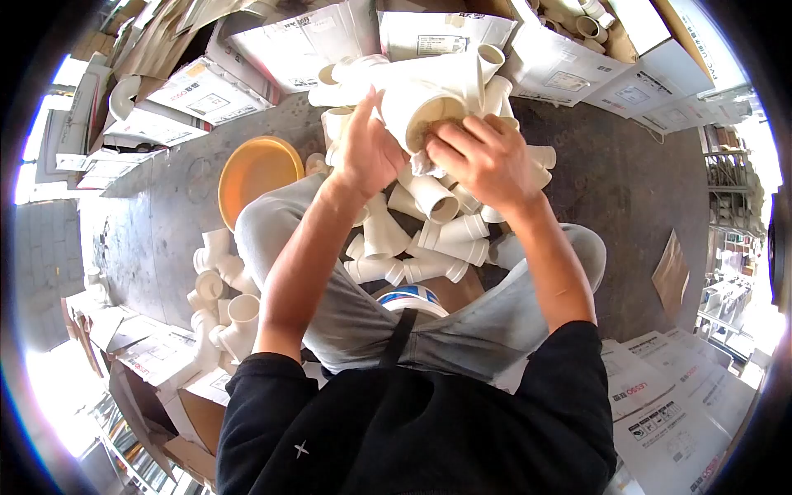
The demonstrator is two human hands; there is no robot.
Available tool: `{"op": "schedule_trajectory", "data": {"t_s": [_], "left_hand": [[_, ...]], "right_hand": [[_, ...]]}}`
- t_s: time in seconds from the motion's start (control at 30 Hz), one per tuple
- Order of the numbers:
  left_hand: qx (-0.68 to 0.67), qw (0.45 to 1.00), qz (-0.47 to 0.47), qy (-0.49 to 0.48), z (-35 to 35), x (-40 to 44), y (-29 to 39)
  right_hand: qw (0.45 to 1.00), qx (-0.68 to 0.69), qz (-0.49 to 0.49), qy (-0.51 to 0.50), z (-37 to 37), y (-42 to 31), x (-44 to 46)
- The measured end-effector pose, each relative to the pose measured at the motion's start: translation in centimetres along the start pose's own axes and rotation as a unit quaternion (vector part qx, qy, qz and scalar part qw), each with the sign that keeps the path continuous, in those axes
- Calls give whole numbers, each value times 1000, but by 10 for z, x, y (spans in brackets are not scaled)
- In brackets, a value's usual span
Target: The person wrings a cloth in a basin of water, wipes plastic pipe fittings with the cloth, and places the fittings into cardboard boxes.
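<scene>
A large white pipe fitting [400,111] is raised above a heap of white fittings, its round opening turned toward me. My left hand [369,148] is wrapped against the left side of this fitting, thumb up. The curled fingers of my right hand [478,155] press a whitish cloth [423,164] at the lower rim of the opening; part of the cloth hangs below. Under the hands, smaller white fittings [433,198] lie in a pile between my knees.
An orange basin [259,177] stands left of my knee. More white fittings [239,318] lie at the lower left. Cardboard boxes [305,45] line the far side, and others [676,404] lie at the lower right. A brown cardboard piece [671,276] is on the right floor.
</scene>
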State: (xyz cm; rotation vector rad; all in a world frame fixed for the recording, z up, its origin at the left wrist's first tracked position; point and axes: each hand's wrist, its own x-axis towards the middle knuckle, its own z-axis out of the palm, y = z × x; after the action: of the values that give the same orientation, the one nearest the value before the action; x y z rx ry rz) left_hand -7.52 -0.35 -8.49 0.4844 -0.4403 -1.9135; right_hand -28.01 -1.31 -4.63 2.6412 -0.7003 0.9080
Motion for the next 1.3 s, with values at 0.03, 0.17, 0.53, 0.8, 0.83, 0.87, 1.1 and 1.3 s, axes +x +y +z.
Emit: {"op": "schedule_trajectory", "data": {"t_s": [0.03, 0.17, 0.53, 0.8, 0.83, 0.87, 1.1, 1.3], "left_hand": [[13, 1000, 22, 18, 3, -1, -3], [61, 992, 84, 73, 2, 3, -9], [31, 976, 198, 86, -18, 8, -5], [122, 967, 166, 147, -10, 5, 5], [125, 965, 167, 159, -10, 5, 3], [128, 963, 166, 172, -7, 5, 0], [153, 954, 167, 199, 1, 6, -9], [89, 968, 129, 196, -4, 7, 8]], "right_hand": [[1000, 0, -12, -23, 0, -3, 0], [998, -14, 56, -26, 13, -17, 1], [363, 759, 536, 57, 17, -33, 1], [623, 547, 525, 192, 5, -8, 2], [739, 459, 463, 168, 8, -6, 0], [881, 290, 343, 149, 9, -4, 1], [994, 108, 22, 0, 29, -27, 3], [990, 128, -39, -33, 18, -30, -1]]}}
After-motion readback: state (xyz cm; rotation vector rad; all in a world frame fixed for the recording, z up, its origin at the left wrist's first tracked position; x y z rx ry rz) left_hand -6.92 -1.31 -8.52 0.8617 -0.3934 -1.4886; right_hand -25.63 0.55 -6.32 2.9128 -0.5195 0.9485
